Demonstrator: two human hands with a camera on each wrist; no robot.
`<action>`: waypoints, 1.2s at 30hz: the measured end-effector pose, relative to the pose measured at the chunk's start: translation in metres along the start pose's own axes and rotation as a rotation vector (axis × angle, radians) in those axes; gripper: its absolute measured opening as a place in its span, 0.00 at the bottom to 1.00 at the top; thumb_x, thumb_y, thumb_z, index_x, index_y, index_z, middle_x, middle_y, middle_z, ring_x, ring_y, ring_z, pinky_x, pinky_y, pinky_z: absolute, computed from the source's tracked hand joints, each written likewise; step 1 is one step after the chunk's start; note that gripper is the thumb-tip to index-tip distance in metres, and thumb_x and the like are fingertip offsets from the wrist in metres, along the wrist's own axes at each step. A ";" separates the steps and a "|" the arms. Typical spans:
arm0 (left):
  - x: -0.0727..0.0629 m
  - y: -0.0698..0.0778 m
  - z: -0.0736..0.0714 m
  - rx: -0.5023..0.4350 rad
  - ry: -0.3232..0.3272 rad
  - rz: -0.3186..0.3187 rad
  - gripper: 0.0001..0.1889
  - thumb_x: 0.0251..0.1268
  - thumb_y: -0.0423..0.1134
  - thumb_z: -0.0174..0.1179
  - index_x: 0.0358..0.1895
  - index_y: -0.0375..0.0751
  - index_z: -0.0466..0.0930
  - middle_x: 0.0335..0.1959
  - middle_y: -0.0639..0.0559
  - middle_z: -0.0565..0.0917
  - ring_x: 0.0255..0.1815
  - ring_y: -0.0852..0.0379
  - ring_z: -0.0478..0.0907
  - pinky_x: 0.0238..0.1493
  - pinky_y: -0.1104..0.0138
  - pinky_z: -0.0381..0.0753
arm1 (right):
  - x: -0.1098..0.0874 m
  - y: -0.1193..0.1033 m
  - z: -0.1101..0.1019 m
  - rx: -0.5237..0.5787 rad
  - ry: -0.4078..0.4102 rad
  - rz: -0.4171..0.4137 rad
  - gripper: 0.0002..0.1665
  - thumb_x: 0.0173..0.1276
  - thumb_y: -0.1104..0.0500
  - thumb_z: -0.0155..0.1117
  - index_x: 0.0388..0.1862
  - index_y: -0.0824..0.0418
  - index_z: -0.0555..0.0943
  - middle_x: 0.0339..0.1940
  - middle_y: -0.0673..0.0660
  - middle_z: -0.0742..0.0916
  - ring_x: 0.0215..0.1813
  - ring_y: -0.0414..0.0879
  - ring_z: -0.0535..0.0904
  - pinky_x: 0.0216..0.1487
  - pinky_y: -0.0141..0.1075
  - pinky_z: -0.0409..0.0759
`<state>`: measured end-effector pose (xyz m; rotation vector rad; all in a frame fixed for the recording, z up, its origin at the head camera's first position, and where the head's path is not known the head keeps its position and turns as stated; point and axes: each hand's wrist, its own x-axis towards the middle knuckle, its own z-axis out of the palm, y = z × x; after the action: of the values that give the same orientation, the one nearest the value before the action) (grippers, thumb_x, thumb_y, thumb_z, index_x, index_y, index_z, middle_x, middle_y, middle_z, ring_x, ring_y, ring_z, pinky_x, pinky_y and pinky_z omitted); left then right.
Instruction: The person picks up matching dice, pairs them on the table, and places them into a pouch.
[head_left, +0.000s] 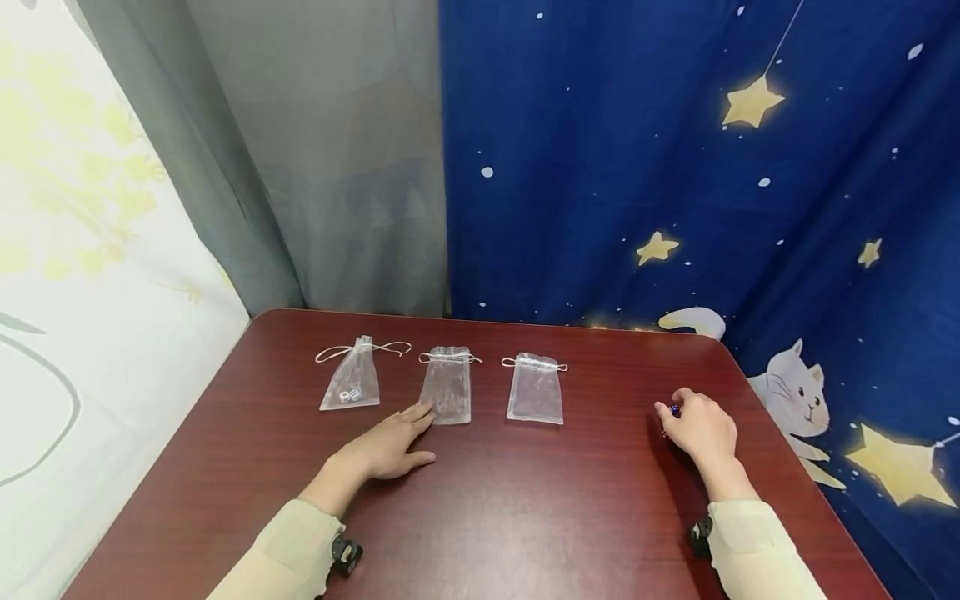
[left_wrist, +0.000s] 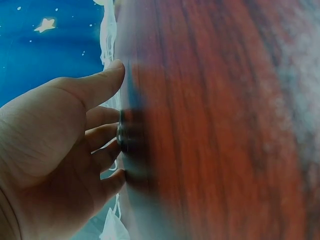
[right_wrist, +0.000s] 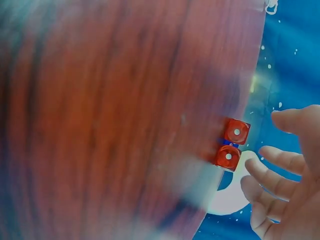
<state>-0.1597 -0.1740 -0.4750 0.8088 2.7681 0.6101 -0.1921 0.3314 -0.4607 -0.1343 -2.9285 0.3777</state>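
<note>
We have the left hand (head_left: 386, 447) with fingers extended, tips on the middle bag's (head_left: 448, 387) lower left corner, probably to steady it. Right hand (head_left: 703, 425) is at two red dice (right_wrist: 236, 132) and a blue piece (right_wrist: 229, 143) on the table's (head_left: 525, 508) right side; thumb and fingers apart, no clamp we can see. Bags sit in a row, likely for easy reach. Left bag (head_left: 365, 367): neck gathered, two white dice (head_left: 350, 396) inside. Middle and right bag (head_left: 536, 396): flat, we see no contents.
</note>
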 end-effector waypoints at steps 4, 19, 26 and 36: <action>0.000 -0.001 0.001 -0.007 -0.001 -0.006 0.35 0.72 0.47 0.63 0.73 0.27 0.65 0.78 0.35 0.59 0.79 0.37 0.56 0.75 0.43 0.56 | 0.002 0.002 0.000 0.007 -0.049 -0.011 0.21 0.70 0.46 0.64 0.46 0.65 0.83 0.25 0.54 0.86 0.37 0.66 0.83 0.34 0.61 0.79; 0.005 0.002 0.006 -0.004 0.005 0.026 0.36 0.71 0.46 0.64 0.73 0.26 0.65 0.78 0.33 0.59 0.78 0.35 0.55 0.75 0.41 0.57 | -0.003 0.009 0.001 0.039 0.009 -0.055 0.11 0.70 0.55 0.66 0.43 0.62 0.85 0.26 0.53 0.88 0.36 0.60 0.84 0.36 0.58 0.80; 0.002 -0.004 0.000 0.002 0.028 0.051 0.36 0.70 0.45 0.65 0.72 0.25 0.65 0.77 0.30 0.60 0.77 0.33 0.56 0.73 0.38 0.58 | 0.011 0.007 0.002 0.061 0.151 -0.024 0.13 0.75 0.55 0.57 0.44 0.63 0.85 0.37 0.65 0.88 0.39 0.68 0.83 0.38 0.63 0.79; 0.003 -0.005 0.001 -0.005 0.024 0.052 0.35 0.70 0.44 0.65 0.72 0.24 0.66 0.77 0.30 0.60 0.77 0.33 0.56 0.73 0.38 0.57 | 0.013 0.016 0.000 0.091 0.052 0.081 0.23 0.79 0.49 0.50 0.52 0.65 0.82 0.47 0.68 0.86 0.50 0.71 0.81 0.47 0.65 0.77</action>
<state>-0.1646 -0.1756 -0.4784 0.8802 2.7738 0.6391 -0.2036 0.3485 -0.4630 -0.2465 -2.8548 0.5108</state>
